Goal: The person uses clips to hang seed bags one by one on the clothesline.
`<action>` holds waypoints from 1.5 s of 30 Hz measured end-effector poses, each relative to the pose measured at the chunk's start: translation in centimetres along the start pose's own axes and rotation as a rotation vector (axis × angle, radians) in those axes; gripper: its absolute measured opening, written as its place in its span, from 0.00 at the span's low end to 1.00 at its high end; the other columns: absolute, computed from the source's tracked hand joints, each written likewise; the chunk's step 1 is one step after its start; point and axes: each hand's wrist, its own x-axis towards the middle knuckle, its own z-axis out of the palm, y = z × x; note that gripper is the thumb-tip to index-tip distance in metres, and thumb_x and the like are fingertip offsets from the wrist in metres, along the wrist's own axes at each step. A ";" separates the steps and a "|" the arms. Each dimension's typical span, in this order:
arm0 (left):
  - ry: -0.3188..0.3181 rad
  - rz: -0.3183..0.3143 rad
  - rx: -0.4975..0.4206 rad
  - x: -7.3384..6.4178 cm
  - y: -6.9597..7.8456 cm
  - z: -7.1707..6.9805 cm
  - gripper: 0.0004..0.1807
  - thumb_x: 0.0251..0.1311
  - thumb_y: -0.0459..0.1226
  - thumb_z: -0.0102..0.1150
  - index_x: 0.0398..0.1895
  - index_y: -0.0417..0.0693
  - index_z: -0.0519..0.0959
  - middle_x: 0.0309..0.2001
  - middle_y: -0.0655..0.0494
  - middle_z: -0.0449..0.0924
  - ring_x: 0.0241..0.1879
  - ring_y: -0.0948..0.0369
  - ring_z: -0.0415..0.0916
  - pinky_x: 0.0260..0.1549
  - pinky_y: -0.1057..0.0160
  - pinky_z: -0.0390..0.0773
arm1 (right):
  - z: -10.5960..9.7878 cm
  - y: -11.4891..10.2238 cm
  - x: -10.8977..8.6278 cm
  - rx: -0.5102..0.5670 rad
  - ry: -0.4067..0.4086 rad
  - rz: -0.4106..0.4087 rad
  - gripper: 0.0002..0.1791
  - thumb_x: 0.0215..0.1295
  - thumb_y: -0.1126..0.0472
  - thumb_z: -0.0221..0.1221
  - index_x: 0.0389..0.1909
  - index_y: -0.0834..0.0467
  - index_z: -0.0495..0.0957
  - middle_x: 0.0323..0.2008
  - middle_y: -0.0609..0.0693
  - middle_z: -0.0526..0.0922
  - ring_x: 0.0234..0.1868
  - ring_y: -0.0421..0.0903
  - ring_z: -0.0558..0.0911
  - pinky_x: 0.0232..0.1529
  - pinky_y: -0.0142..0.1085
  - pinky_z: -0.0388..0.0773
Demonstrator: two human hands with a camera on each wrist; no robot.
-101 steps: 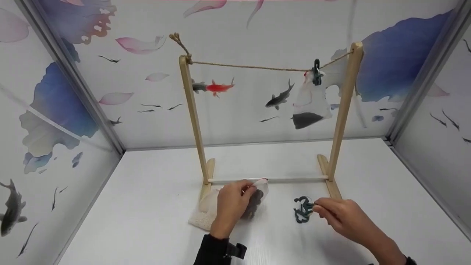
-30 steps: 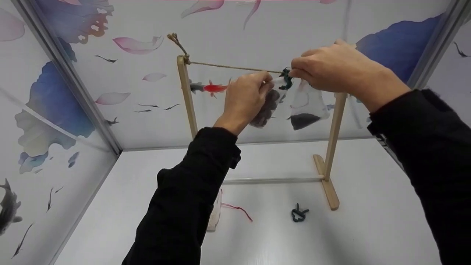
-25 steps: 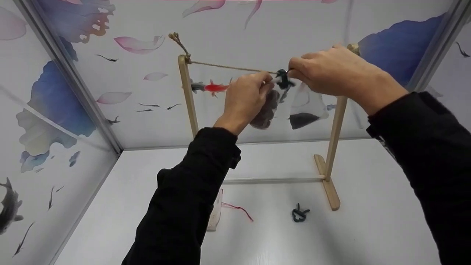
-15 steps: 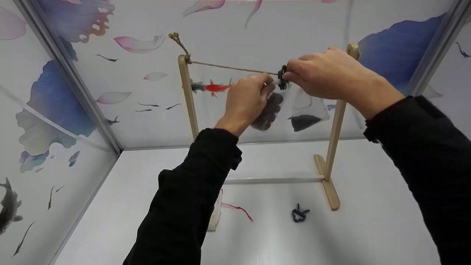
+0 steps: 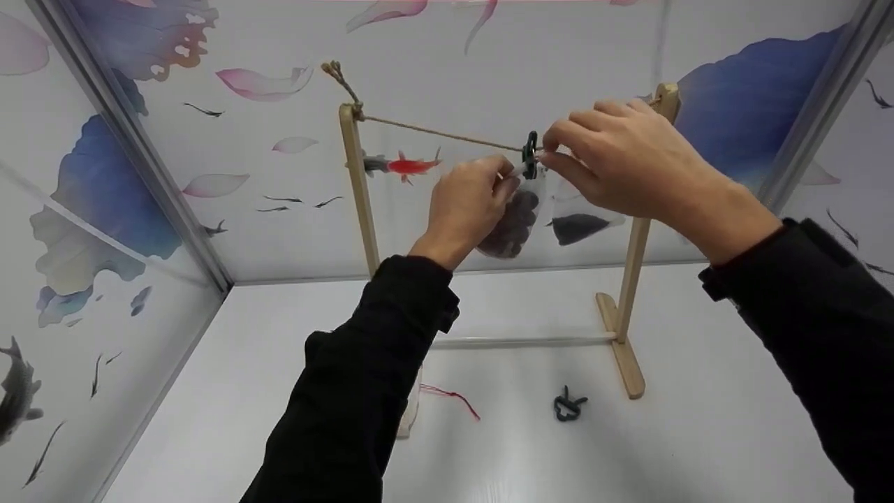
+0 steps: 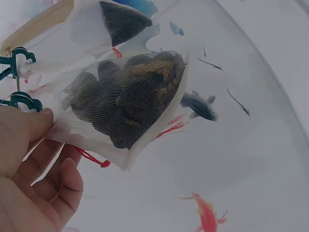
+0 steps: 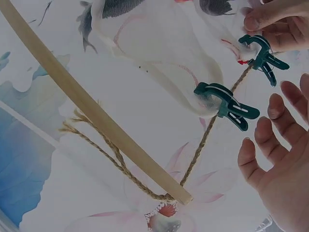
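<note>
My left hand (image 5: 469, 199) pinches the top of a white mesh bag (image 6: 120, 96) of dark lumpy pieces, its red drawstring dangling. A dark green clip (image 5: 531, 155) sits on the twine (image 5: 440, 133) at that bag's top edge. My right hand (image 5: 621, 157) is just right of this clip; in the right wrist view its fingers (image 7: 270, 140) are spread and apart from the clip's handles. Nearer the right post, a second green clip (image 7: 227, 104) holds another mesh bag (image 5: 580, 227) with dark contents on the twine.
The twine runs between the wooden posts (image 5: 632, 279) of a stand with a pale crossbar (image 5: 524, 342). One loose green clip (image 5: 569, 405) lies on the white table (image 5: 503, 454). A pale bag (image 5: 411, 412) with red cord is mostly hidden behind my left sleeve.
Both hands rose from the table to the twine, bringing the lumpy bag and a clip. Lately the clip settled upright on the twine, which dips lower, and my right fingers came off it.
</note>
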 end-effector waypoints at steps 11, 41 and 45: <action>-0.024 -0.006 0.000 -1.1 -0.9 1.1 0.15 0.72 0.44 0.60 0.56 0.47 0.82 0.42 0.53 0.88 0.39 0.58 0.84 0.36 0.61 0.80 | 1.8 -1.8 -4.3 0.099 0.098 -0.110 0.10 0.73 0.61 0.59 0.48 0.61 0.80 0.43 0.56 0.81 0.45 0.56 0.79 0.41 0.48 0.80; 0.177 0.077 -0.281 -16.1 -3.9 9.7 0.34 0.68 0.42 0.65 0.72 0.44 0.64 0.57 0.49 0.71 0.53 0.56 0.75 0.47 0.60 0.79 | 15.5 -5.3 -21.1 0.513 -0.455 0.168 0.34 0.55 0.74 0.72 0.64 0.56 0.76 0.56 0.50 0.79 0.56 0.52 0.80 0.51 0.48 0.81; 0.111 0.048 -0.332 -18.1 -3.7 10.8 0.34 0.69 0.43 0.64 0.73 0.45 0.63 0.57 0.51 0.71 0.51 0.57 0.76 0.43 0.62 0.80 | 16.8 -6.2 -22.2 0.568 -0.554 0.190 0.35 0.54 0.75 0.71 0.65 0.59 0.75 0.59 0.53 0.79 0.59 0.54 0.79 0.54 0.50 0.79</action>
